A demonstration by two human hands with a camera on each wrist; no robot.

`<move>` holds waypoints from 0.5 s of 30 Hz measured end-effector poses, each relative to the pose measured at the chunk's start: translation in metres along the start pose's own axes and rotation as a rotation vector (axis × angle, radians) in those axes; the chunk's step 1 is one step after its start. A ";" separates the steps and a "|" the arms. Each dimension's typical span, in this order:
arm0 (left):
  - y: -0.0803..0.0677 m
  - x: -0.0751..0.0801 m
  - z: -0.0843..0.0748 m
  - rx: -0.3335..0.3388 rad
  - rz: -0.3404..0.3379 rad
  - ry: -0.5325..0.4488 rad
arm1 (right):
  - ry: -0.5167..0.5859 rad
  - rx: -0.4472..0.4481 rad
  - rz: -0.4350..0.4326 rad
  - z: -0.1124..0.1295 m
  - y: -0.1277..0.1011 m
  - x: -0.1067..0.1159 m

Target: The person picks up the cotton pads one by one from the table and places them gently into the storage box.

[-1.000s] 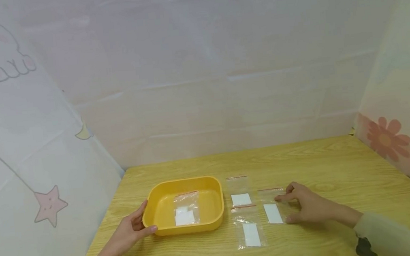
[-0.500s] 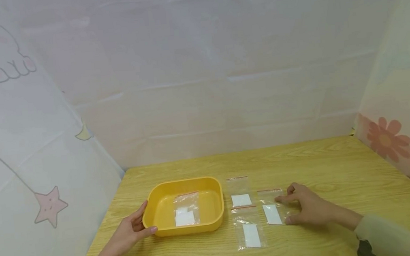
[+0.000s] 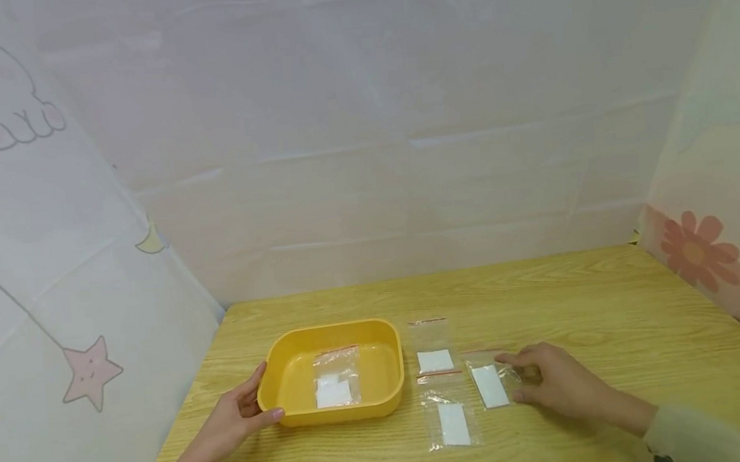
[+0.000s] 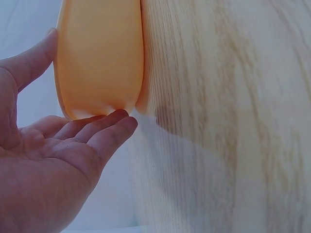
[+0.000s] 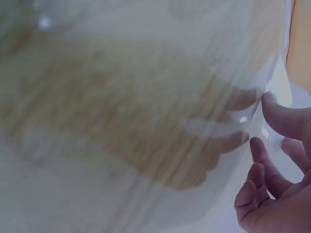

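**Right hand lifting a clear bag; left hand steadying the tray**

Right hand [image 3: 558, 383]: thumb and fingers pinch the right-hand edge of a small clear zip bag [image 3: 489, 382] with a white insert. The bag sits near the middle of the table [image 3: 615, 312], toward its front edge, just right of two similar bags. Its red-striped end appears raised off the wood; the right wrist view is blurred and shows only fingertips [image 5: 282, 116] against clear film.

Left hand [image 3: 234, 419]: fingers relaxed and extended, thumb on the rim and fingertips against the outer wall of the yellow tray [image 3: 391, 361], cupping its near left corner. It clasps nothing. The tray holds one bag [image 3: 337, 380] already.

Neighbouring items: far bag [image 3: 433, 350] and near bag [image 3: 451, 415] lie flat, just beside the tray's right wall.

Assessment: the film is thin and slippery, so the pinch should stay on the edge, firm enough to stop the insert sliding. Lift clear before travelling left, or the two neighbours may be dragged. Keep the left hand bracing the tray.
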State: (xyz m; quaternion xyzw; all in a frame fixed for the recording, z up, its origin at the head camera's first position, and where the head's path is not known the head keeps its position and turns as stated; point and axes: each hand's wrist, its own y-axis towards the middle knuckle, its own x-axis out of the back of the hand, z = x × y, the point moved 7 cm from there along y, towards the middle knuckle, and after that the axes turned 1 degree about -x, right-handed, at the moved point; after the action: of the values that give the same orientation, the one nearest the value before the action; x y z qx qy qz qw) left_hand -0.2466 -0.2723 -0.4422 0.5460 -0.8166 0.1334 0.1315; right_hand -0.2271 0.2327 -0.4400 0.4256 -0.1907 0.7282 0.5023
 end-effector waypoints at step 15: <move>0.000 -0.001 -0.001 -0.008 0.005 -0.007 | 0.384 0.014 0.046 -0.004 0.005 -0.003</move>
State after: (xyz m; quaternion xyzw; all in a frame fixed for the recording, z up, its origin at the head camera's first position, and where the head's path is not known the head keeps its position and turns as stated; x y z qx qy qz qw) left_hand -0.2461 -0.2717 -0.4418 0.5440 -0.8189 0.1284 0.1304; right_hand -0.2334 0.2316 -0.4436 0.2780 -0.0958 0.8086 0.5097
